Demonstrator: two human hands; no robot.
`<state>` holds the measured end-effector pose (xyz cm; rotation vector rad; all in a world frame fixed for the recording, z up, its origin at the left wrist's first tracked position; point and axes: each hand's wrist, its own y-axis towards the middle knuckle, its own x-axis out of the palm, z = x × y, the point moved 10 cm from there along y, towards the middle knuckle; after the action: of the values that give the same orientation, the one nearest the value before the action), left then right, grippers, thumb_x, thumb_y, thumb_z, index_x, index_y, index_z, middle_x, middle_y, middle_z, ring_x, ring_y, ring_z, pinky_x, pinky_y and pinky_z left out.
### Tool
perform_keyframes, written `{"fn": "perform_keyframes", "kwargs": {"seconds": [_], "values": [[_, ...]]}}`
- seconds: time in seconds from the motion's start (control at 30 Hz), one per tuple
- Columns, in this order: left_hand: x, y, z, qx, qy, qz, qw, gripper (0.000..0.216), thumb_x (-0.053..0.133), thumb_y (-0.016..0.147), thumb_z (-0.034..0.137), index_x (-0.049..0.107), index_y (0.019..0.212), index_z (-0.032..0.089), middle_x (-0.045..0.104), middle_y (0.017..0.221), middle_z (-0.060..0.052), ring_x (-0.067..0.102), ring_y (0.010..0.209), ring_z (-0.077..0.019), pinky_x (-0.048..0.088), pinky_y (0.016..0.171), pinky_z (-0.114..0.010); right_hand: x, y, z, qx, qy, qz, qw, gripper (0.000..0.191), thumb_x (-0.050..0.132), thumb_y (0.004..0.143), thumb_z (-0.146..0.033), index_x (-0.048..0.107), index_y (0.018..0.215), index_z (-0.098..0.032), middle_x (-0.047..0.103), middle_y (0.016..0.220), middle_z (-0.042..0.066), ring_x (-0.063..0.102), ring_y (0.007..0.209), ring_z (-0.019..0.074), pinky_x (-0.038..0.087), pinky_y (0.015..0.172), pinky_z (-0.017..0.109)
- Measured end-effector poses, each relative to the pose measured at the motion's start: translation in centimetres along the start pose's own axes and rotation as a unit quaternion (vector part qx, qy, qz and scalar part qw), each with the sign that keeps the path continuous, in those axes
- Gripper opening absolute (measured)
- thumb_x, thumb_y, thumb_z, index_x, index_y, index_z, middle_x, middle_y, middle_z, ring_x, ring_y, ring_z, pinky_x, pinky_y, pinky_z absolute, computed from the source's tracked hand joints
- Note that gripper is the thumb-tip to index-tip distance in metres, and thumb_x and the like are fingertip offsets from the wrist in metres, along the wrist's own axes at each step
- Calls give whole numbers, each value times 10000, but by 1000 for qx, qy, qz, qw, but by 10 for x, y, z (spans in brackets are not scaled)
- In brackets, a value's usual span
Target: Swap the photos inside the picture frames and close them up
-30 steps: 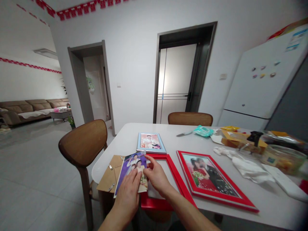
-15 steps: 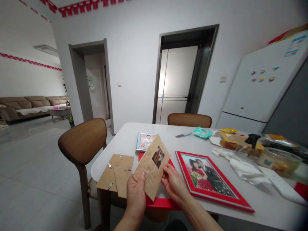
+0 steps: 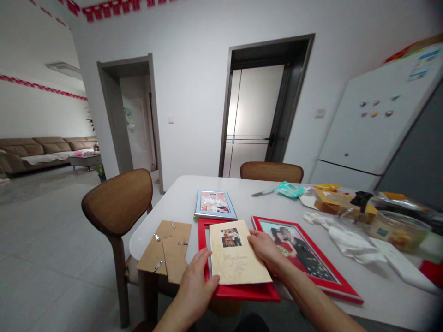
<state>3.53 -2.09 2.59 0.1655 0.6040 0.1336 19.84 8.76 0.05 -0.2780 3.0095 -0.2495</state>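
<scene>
A cream printed card [image 3: 235, 267] with a small photo near its top lies over an empty-looking red picture frame [image 3: 256, 292] at the table's near edge. My left hand [image 3: 199, 281] grips the card's lower left edge, thumb on its corner and fingers along the frame's left side. On the card's right edge, my right hand [image 3: 266, 251] has its thumb and fingers closed. Beside my left hand lie brown backing boards [image 3: 176, 256] with metal clips. A blue-edged framed photo [image 3: 215, 204] rests behind the card. To the right is a red-framed couple's picture [image 3: 311, 258], partly covered by my right forearm.
A knife [image 3: 262, 192] and a teal packet [image 3: 290, 189] lie at the table's back. White cloth [image 3: 346, 240], a clear tub [image 3: 398, 233] and other clutter fill the right side. Wooden chairs stand at the left [image 3: 119, 200] and the far side [image 3: 272, 171].
The card has been turned from tilted to nearly upright and lowered onto the red frame. My right hand has moved up and right along its edge; the blue-edged photo is now fully visible.
</scene>
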Motion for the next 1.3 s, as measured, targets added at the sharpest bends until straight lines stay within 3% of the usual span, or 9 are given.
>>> {"fn": "perform_keyframes", "kwargs": {"seconds": [0.17, 0.27, 0.47, 0.7, 0.8, 0.9, 1.0, 1.1, 1.3], "values": [[9, -5, 3, 19, 66, -34, 997, 515, 512, 624, 205, 471, 1131, 125, 406, 1261, -100, 359, 1159, -206, 266, 991, -331, 10, 12, -1, -27, -64, -5, 998, 412, 343, 630, -136, 550, 985, -119, 668, 713, 66, 612, 588, 168, 450, 486, 229], [11, -6, 3, 28, 91, -47, 994, 489, 503, 650, 233, 474, 1127, 130, 406, 1263, -92, 348, 1168, -201, 262, 994, -333, 5, 16, -9, -68, -172, 26, 982, 398, 338, 647, -154, 571, 968, -127, 666, 773, 70, 611, 669, 169, 440, 536, 221], [16, -6, 12, 51, 166, -81, 982, 387, 477, 691, 263, 527, 1062, 162, 457, 1224, -69, 329, 1179, -196, 249, 994, -336, -1, 7, -32, -157, -468, 101, 864, 303, 364, 713, -232, 602, 877, -142, 636, 855, 100, 573, 776, 180, 388, 660, 246], [15, 0, 26, 74, 247, -77, 963, 291, 480, 701, 296, 572, 951, 180, 544, 1109, -61, 412, 1084, -218, 298, 938, -348, 1, -2, -31, -148, -570, 126, 798, 307, 397, 744, -301, 572, 934, -134, 583, 894, 122, 541, 766, 194, 361, 627, 264], [17, 2, 32, 96, 278, -72, 953, 215, 444, 730, 308, 594, 826, 188, 588, 1007, -42, 439, 1024, -226, 332, 885, -369, 7, -11, -34, -200, -549, 118, 803, 330, 375, 768, -294, 558, 1008, -158, 572, 901, 105, 525, 794, 187, 361, 669, 267], [17, 4, 35, 103, 296, -57, 948, 221, 415, 748, 310, 587, 815, 189, 590, 992, -37, 447, 995, -231, 346, 850, -387, 15, -26, -37, -262, -534, 93, 799, 294, 378, 772, -278, 608, 925, -178, 568, 870, 84, 498, 834, 186, 353, 732, 268], [18, 2, 33, 96, 293, -57, 950, 244, 402, 755, 303, 583, 876, 190, 578, 1037, -43, 437, 1024, -233, 331, 872, -397, 22, -39, -40, -285, -528, 72, 797, 263, 400, 761, -267, 639, 824, -176, 568, 849, 85, 481, 854, 192, 344, 771, 284], [15, -3, 26, 83, 274, -71, 955, 331, 409, 753, 322, 528, 1039, 204, 518, 1155, -50, 394, 1105, -228, 255, 950, -415, 29, -51, -42, -288, -499, 41, 816, 265, 426, 750, -289, 627, 877, -172, 561, 916, 90, 479, 881, 195, 349, 787, 296], [-27, -8, -8, 39, 294, -44, 954, 512, 456, 711, 363, 409, 1188, 183, 362, 1297, -73, 280, 1205, -215, 182, 1001, -409, 46, -75, -43, -282, -451, -19, 847, 311, 447, 741, -371, 617, 914, -177, 543, 987, 91, 480, 908, 194, 356, 797, 298]]}}
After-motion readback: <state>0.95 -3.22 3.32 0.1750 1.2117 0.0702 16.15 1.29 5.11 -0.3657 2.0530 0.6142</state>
